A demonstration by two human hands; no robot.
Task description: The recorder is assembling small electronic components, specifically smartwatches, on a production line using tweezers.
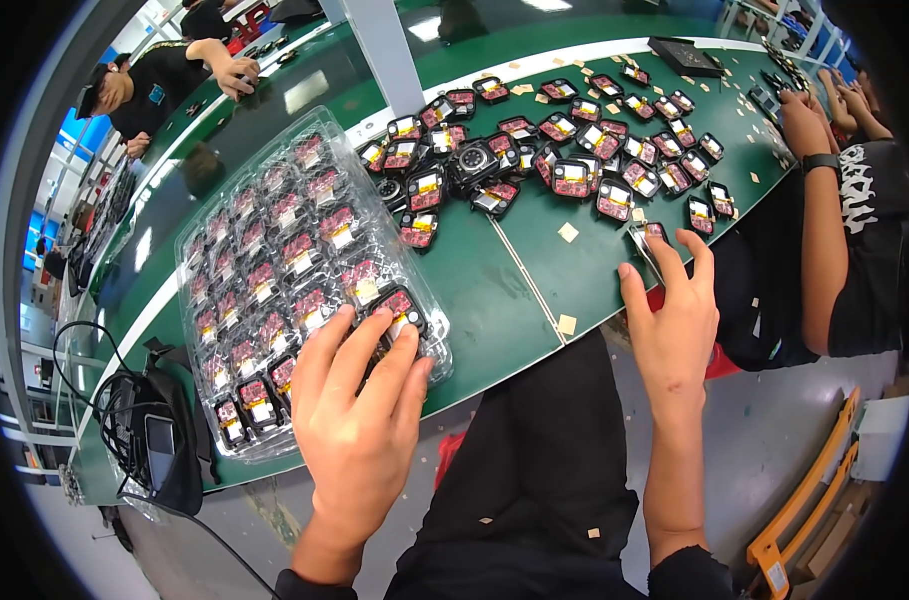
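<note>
A clear plastic blister tray (pixel 436 335) holds rows of small black watch cases with red circuit parts and white-and-yellow labels. My left hand (pixel 359 410) lies over its near right part, fingers stretched and somewhat spread. Its fingertips touch a watch case (pixel 398 302) at that corner; the palm hides the pockets beneath. My right hand (pixel 672 320) is at the table's front edge, with thumb and fingers around a dark, silver-edged watch case (pixel 646 248), which the fingers partly cover. A pile of similar watch cases (pixel 571 178) spreads across the table beyond.
On the green table (pixel 484 320) lie scattered small tan squares (pixel 567 232). A black bag with cables (pixel 159 440) lies left of the tray. A metal post (pixel 384 55) stands behind it. A co-worker's arm (pixel 824 210) is at right; another person (pixel 159 85) works across the table.
</note>
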